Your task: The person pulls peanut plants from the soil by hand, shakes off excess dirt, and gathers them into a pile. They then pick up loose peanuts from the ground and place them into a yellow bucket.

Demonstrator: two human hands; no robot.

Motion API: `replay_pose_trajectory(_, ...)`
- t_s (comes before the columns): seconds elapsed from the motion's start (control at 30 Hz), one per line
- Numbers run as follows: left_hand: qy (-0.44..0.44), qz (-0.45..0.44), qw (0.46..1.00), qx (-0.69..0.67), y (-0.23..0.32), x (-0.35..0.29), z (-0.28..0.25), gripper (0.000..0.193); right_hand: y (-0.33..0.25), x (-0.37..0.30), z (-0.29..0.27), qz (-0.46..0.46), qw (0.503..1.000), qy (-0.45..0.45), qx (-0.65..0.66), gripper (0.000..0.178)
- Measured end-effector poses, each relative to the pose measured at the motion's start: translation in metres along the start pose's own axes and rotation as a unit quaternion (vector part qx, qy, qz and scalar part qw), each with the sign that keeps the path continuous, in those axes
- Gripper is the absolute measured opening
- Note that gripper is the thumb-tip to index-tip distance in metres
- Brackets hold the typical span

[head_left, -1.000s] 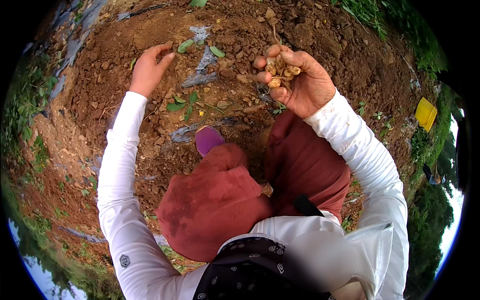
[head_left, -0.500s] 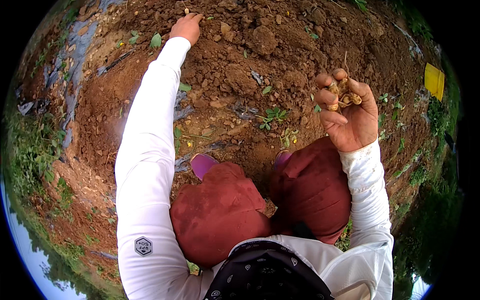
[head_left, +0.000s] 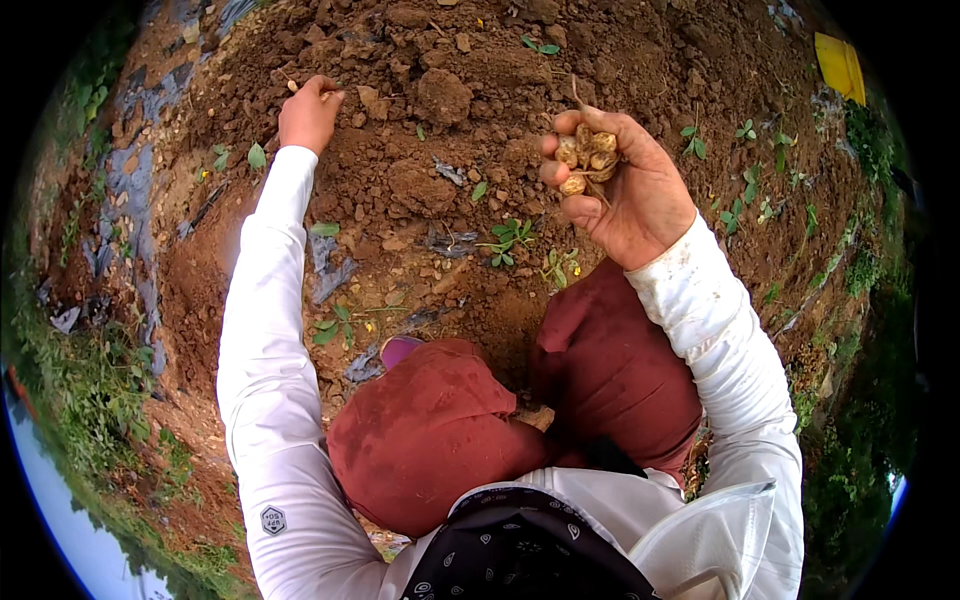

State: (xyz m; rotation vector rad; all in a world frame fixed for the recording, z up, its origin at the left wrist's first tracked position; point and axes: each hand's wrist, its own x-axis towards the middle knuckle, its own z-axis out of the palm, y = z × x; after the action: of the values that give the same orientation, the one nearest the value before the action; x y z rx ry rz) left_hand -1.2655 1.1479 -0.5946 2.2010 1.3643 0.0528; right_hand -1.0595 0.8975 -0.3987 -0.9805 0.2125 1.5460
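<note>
My right hand (head_left: 640, 200) is raised palm up above the soil, its fingers curled round a small bunch of unshelled peanuts (head_left: 590, 155). The pods are pale brown and dirt-stained, with thin root strands poking out. Far to the left, my left hand (head_left: 308, 118) reaches down to the loose brown soil (head_left: 400, 140), back of the hand up, fingers bent together. A single pale peanut (head_left: 292, 86) shows right beside its fingertips; I cannot tell whether it is held or lying on the ground. What the fingers pinch is mostly hidden.
Clods such as a large lump (head_left: 444, 97), small green plants (head_left: 508, 238) and scraps of grey plastic film (head_left: 330, 270) lie around. A yellow object (head_left: 840, 67) sits at the far right. My bent knees (head_left: 430, 430) are close below, and weeds (head_left: 95, 380) grow at the left.
The view has shifted, so the ground appears lower and further left. My right hand with the peanuts has come leftward and up in the picture. My left hand stays at about the same soil patch.
</note>
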Motion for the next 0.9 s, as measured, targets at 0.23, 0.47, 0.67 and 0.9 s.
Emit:
replay_pose_trajectory(0.23,0.156,0.315,0.916,-0.192,0.146,-0.110,-0.095,0.022,0.022,0.049,0.020,0.066,0.998,-0.014,0.018,0.030)
replay_pose_trajectory(0.47,0.074,0.424,0.884,-0.183,0.171,-0.131,-0.099,0.038,0.028,0.052,0.036,0.022,0.990,-0.049,0.131,0.025)
replay_pose_trajectory(0.67,0.025,0.160,0.961,-0.222,0.128,-0.067,-0.036,0.040,-0.015,0.044,0.009,-0.001,0.950,-0.220,0.223,0.025)
replay_pose_trajectory(0.9,-0.069,0.403,0.849,0.335,0.112,-0.038,0.063,0.056,-0.027,0.025,-0.015,-0.009,0.972,-0.121,0.200,0.024)
